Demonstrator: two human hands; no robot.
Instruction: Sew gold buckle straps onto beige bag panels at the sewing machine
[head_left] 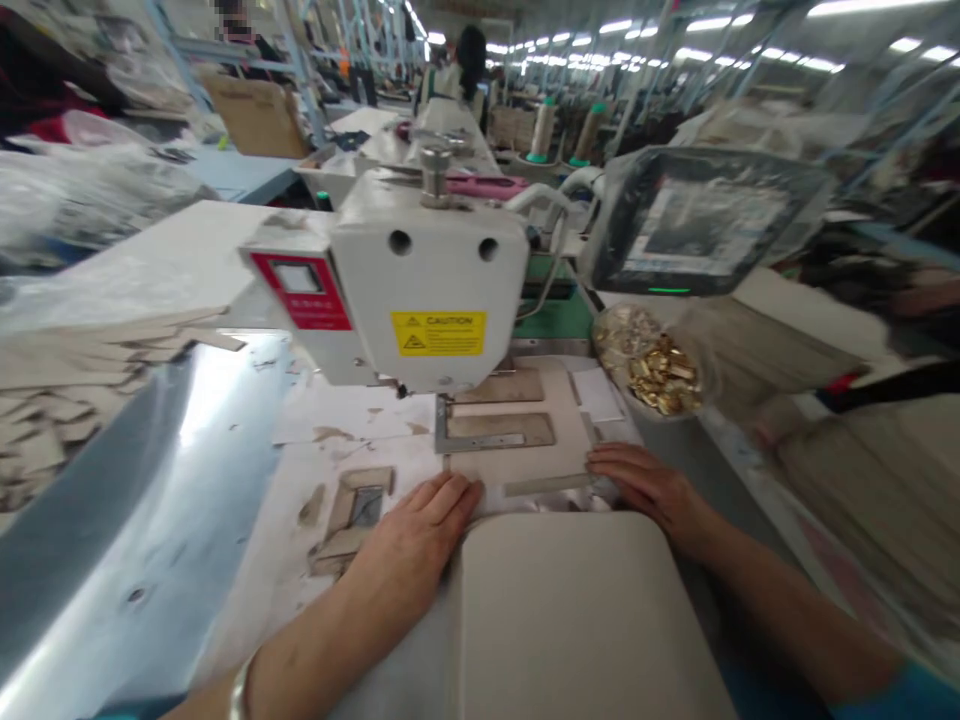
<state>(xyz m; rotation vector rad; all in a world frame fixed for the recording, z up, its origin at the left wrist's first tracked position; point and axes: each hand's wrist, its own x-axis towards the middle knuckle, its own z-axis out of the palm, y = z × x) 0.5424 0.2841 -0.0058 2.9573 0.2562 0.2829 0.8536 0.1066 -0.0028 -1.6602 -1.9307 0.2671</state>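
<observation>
My left hand [431,515] lies palm down at the near left edge of a flat beige piece [491,468] on the sewing machine's bed, fingers stretched out. At the piece's near right corner rests my right hand [652,485], its fingers extended and flat; the thumb is hidden. The sewing machine head [431,270] stands just beyond, and a metal clamp frame [480,441] lies over the beige piece beneath it. Close in front of me, a large beige panel [577,610] with rounded corners sits between my forearms.
A beige square frame [337,510] lies left of my left hand. Cut strips [52,400] pile up at far left. A bag of gold metal fittings [667,378] sits right of the machine, below a control screen [697,225]. Stacked beige pieces [877,490] stand at right.
</observation>
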